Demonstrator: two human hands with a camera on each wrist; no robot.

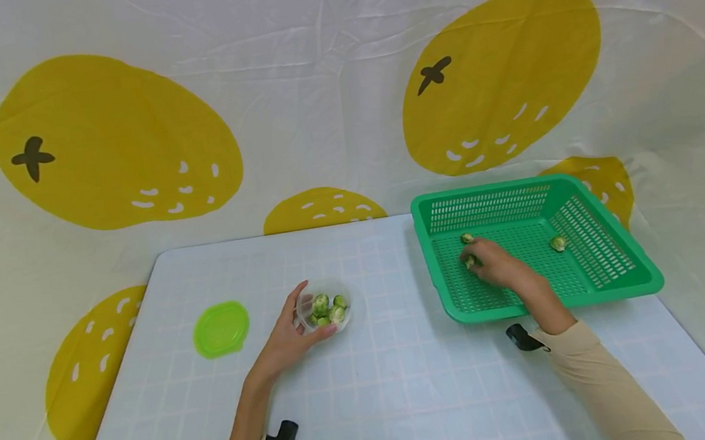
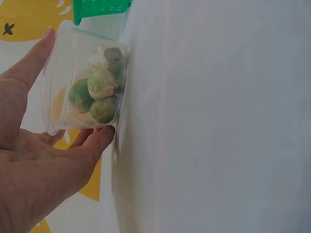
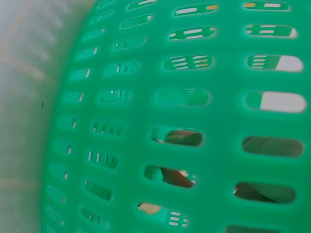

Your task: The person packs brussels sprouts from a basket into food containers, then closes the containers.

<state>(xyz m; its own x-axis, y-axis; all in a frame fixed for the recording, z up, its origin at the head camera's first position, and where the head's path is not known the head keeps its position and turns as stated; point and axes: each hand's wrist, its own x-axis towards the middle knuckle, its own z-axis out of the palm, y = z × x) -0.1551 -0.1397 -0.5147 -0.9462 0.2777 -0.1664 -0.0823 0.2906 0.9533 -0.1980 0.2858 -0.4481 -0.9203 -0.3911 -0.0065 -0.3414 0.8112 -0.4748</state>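
A clear round plastic tub (image 1: 342, 294) stands on the table with several Brussels sprouts (image 1: 320, 304) inside. My left hand (image 1: 284, 342) holds it from the left, thumb near its front and fingers round the far side; the left wrist view shows the tub (image 2: 73, 53) upright on the table. Inside the green basket (image 1: 444, 296), my right hand (image 1: 494, 264) pinches a Brussels sprout (image 1: 471, 261) at its fingertips. Another sprout (image 1: 467, 238) lies just beyond those fingers, and one more (image 1: 558, 243) to the right. Through the basket wall (image 3: 141, 111), the right wrist view gives only slivers of the hand.
A bright green lid (image 1: 221, 329) lies flat on the table (image 1: 372, 404), left of the tub. The basket stands at the table's back right. Behind hangs a white cloth (image 1: 315, 109) with large yellow fruit prints.
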